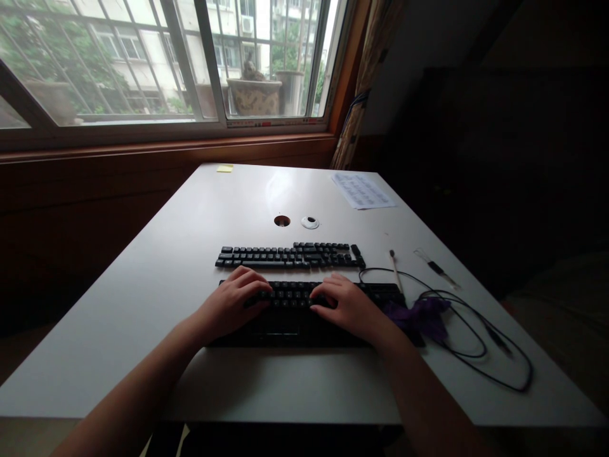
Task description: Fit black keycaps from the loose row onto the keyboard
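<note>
A black keyboard (280, 339) lies near the front of the white desk, and rows of black keycaps (291, 294) show on it between my two hands. My left hand (238, 295) curves its thumb and fingers around the left end of these rows. Facing it, my right hand (345, 301) is curled at the right end, thumb and forefinger against the keycaps. Both palms hide parts of the keyboard. Just behind it, more loose keycaps (266, 257) are laid out in rows on the desk.
A purple cloth (423, 317) touches the keyboard's right end. A black cable (516, 381) loops across the right side, near a thin brush-like stick (394, 266) and a wire keycap puller (436, 268). Farther back are printed paper (364, 192), a yellow note (225, 169) and a cable hole (282, 221).
</note>
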A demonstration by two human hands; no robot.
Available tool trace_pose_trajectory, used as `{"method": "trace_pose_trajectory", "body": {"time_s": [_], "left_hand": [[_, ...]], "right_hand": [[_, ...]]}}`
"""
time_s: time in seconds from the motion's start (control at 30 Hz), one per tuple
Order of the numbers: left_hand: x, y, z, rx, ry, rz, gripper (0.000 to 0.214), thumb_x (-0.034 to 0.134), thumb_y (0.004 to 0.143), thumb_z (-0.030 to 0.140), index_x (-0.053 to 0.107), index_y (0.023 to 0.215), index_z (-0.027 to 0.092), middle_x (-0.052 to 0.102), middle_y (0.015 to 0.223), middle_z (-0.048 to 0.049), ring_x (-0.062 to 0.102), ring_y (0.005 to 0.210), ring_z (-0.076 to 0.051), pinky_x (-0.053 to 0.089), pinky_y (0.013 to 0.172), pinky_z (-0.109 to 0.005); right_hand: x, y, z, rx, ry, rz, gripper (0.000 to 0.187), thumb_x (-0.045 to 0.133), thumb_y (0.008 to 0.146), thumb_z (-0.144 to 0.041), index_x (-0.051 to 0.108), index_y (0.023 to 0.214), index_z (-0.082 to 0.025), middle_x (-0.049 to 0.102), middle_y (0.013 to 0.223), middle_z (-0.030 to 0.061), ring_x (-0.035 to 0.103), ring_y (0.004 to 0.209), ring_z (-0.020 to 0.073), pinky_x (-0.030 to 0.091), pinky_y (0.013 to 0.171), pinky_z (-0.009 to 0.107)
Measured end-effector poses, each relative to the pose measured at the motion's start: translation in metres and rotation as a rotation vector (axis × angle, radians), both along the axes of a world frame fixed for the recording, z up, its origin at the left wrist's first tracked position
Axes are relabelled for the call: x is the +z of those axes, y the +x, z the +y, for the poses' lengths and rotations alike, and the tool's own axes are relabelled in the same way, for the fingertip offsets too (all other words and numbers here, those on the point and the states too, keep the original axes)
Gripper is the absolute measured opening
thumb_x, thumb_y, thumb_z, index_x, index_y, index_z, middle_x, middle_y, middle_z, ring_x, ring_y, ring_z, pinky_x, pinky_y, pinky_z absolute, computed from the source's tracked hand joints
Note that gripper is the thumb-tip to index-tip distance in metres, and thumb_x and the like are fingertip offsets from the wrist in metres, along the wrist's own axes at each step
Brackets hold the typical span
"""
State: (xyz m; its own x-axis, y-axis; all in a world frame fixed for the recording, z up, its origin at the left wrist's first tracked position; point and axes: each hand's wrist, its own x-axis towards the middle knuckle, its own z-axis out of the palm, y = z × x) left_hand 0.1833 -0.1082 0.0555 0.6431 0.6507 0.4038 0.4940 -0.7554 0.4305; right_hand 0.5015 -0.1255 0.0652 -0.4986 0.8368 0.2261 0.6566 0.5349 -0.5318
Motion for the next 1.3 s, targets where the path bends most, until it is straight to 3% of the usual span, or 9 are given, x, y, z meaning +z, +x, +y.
{"method": "trace_pose_trajectory", "body": {"time_s": [0.2,0.33,1.3], "left_hand": [[-0.001,-0.001,0.000,0.005,0.060,0.109,0.041,0.075,0.092,0.026,0.062,0.131,0.027,0.066,0.130,-0.0081,0.054,0.118,-0.029,0.051,0.102,-0.048],[-0.002,-0.002,0.000,0.031,0.041,0.140,0.049,0.076,0.090,0.026,0.060,0.136,0.028,0.064,0.135,-0.0088,0.053,0.121,-0.031,0.052,0.102,-0.051],[-0.001,-0.001,0.000,-0.005,0.017,0.130,0.045,0.074,0.093,0.026,0.061,0.135,0.027,0.064,0.133,-0.0087,0.055,0.120,-0.029,0.054,0.102,-0.048]], "right_hand": [[0.000,0.006,-0.004,-0.037,-0.064,-0.062,0.011,0.078,0.084,-0.018,0.069,0.089,-0.021,0.058,0.074,-0.0009,0.056,0.080,0.0188,0.042,0.071,0.030],[0.002,0.009,-0.005,-0.031,-0.039,-0.068,0.010,0.077,0.087,-0.019,0.071,0.095,-0.022,0.057,0.074,-0.0010,0.056,0.079,0.0185,0.043,0.072,0.030],[0.002,-0.003,-0.008,-0.002,0.036,-0.116,0.011,0.074,0.089,-0.020,0.070,0.098,-0.022,0.063,0.078,0.0006,0.059,0.079,0.0191,0.048,0.076,0.033]]}}
